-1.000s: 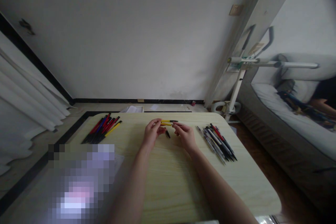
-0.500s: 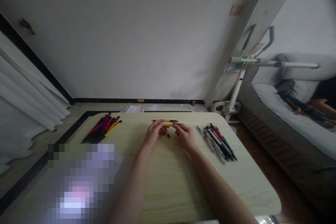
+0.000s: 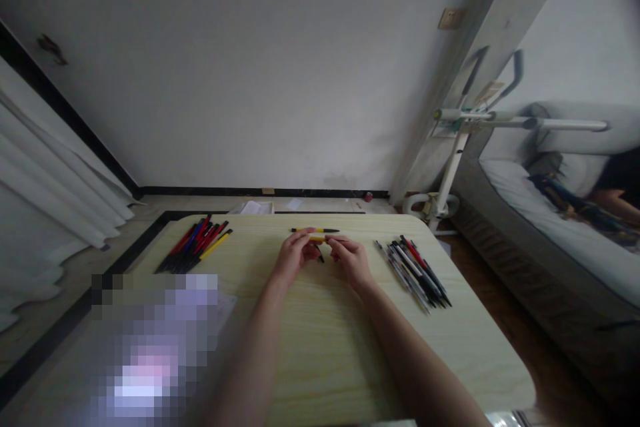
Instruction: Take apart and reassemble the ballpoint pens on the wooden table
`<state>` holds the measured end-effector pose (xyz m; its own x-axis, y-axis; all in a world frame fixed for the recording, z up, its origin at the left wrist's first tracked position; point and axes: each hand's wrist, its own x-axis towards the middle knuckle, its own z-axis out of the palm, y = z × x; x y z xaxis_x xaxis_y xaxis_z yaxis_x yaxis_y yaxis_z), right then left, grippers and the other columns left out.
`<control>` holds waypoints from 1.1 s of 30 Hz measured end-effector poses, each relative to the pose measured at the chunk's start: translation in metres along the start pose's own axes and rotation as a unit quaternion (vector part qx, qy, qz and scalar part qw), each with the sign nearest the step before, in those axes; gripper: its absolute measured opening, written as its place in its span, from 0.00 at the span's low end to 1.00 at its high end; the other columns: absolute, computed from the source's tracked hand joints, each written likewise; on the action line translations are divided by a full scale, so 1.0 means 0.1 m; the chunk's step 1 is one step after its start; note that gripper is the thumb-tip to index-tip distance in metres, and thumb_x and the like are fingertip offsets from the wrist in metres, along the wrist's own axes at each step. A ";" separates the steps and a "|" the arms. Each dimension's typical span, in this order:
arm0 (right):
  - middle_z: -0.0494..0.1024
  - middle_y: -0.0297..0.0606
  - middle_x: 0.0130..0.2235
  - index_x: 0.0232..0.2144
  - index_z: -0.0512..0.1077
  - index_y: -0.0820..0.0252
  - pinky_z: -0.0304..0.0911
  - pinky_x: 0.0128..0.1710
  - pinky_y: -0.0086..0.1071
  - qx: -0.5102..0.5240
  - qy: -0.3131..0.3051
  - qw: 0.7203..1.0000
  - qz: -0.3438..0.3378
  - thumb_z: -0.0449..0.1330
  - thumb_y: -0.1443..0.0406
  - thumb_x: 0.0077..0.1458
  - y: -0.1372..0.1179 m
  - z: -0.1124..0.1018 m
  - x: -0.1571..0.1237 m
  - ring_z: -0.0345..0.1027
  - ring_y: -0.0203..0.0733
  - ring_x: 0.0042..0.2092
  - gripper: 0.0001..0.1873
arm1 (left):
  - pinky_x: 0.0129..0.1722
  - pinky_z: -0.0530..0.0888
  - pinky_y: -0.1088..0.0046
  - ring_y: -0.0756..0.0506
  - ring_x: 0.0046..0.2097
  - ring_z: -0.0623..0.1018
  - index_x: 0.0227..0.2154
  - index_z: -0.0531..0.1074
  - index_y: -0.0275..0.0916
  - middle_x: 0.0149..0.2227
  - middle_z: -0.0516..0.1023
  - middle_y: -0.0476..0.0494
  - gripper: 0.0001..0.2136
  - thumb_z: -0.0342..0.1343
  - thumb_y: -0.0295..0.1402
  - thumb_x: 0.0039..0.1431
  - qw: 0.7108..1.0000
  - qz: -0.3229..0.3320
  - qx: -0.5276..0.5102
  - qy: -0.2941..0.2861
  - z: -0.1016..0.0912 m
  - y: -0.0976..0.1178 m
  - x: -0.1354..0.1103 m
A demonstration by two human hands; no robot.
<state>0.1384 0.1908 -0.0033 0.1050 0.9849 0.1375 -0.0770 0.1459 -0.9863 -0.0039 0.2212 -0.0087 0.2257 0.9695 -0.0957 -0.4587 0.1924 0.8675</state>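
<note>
My left hand (image 3: pixel 294 255) is closed on the yellow barrel of a pen (image 3: pixel 317 238), held level just above the table. My right hand (image 3: pixel 350 257) pinches the dark right end of the same pen; its fingertips cover what lies between them. Just behind the hands a yellow and black pen (image 3: pixel 315 230) lies crosswise on the table. A short black pointed piece (image 3: pixel 319 254) shows under the left fingers, and I cannot tell whether it is held or lying there.
On the left of the pale wooden table (image 3: pixel 320 347) lies a pile of red, blue and yellow pens (image 3: pixel 200 243). Clear, black and red pens (image 3: pixel 413 272) lie at the right. A blurred-out patch (image 3: pixel 155 353) covers the front left. An exercise machine (image 3: pixel 453 167) and a sofa with a person stand beyond.
My right hand has shifted slightly left, nearer my left hand, so less of the pen's end shows between them. My left hand keeps its place.
</note>
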 end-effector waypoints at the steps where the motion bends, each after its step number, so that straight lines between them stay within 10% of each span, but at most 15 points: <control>1: 0.73 0.37 0.30 0.33 0.74 0.60 0.55 0.21 0.25 -0.002 0.002 1.000 -0.001 0.57 0.57 0.44 0.00 0.00 0.00 0.58 0.31 0.23 0.16 | 0.23 0.70 0.76 0.51 0.24 0.73 0.39 0.68 0.35 0.31 0.75 0.41 0.15 0.55 0.32 0.46 1.000 0.001 0.000 -0.001 0.00 0.00 0.00; 20: 0.74 0.39 0.35 0.33 0.75 0.57 0.60 0.27 0.29 -0.068 0.012 0.995 -0.075 0.55 0.59 0.47 0.00 -0.02 0.00 0.65 0.38 0.32 0.13 | 0.29 0.70 0.73 0.48 0.29 0.75 0.35 0.69 0.32 0.31 0.76 0.38 0.11 0.54 0.30 0.47 0.999 -0.017 -0.019 -0.041 -0.01 0.00 -0.02; 33: 0.70 0.37 0.31 0.38 0.72 0.59 0.58 0.26 0.26 -0.265 -0.044 0.957 -0.110 0.54 0.62 0.48 0.14 0.01 -0.03 0.60 0.32 0.26 0.14 | 0.22 0.67 0.78 0.52 0.23 0.71 0.34 0.69 0.34 0.25 0.74 0.44 0.10 0.52 0.26 0.46 0.982 0.006 -0.181 0.046 -0.14 0.04 0.05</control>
<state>0.1358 0.1900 -0.0176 -0.0255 0.9433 0.3310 0.4531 0.3061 -0.8373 -0.0169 0.2293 -0.0128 0.1478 0.9785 -0.1439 -0.7400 0.2060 0.6403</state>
